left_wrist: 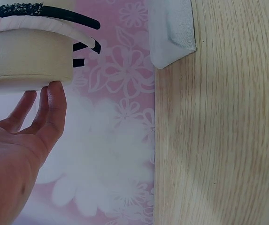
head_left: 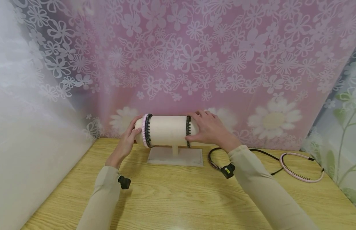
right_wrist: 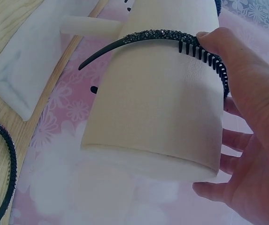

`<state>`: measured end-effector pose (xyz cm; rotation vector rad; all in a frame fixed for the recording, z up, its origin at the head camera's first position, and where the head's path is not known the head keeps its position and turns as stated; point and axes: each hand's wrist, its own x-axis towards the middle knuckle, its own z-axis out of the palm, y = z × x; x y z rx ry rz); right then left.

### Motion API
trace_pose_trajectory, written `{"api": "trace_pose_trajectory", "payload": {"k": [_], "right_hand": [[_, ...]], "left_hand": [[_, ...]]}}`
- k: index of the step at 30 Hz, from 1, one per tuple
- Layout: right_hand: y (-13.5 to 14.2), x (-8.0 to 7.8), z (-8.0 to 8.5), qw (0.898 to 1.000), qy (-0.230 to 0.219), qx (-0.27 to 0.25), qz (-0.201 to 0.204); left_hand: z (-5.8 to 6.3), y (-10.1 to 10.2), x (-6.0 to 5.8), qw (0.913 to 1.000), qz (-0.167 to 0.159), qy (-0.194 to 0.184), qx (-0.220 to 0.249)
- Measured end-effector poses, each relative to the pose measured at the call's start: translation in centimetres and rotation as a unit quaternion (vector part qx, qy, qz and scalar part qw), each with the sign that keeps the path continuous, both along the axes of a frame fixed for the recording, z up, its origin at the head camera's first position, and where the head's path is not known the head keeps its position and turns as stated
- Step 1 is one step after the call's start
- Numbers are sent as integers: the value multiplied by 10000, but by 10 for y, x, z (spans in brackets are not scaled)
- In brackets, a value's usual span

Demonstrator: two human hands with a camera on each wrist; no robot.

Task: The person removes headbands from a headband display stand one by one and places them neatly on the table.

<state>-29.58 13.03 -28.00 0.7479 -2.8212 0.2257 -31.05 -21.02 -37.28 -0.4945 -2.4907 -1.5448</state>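
A cream padded cylinder lies sideways on a short post above a pale flat base, forming a headband stand. Round its left part sit a pink headband and, right beside it, a sparkly black toothed headband. My left hand holds the cylinder's left end, its fingertips at the end's edge in the left wrist view. Toward the right end, another sparkly black toothed headband arches over the cylinder. My right hand grips this band, thumb on its front and the other fingers behind the cylinder.
On the wooden table, right of the base, lie a dark toothed headband, partly behind my right forearm, and a pink toothed headband. A pink flowered curtain hangs close behind the stand. A white sheet borders the left side.
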Motion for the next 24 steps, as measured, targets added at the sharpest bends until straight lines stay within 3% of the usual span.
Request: {"api": "trace_pose_trajectory", "payload": {"k": [24], "right_hand": [[14,2,-3,9993,-236,-288,-6]], "left_hand": [[-2,-1,-1,10000,26,39,-53]]}}
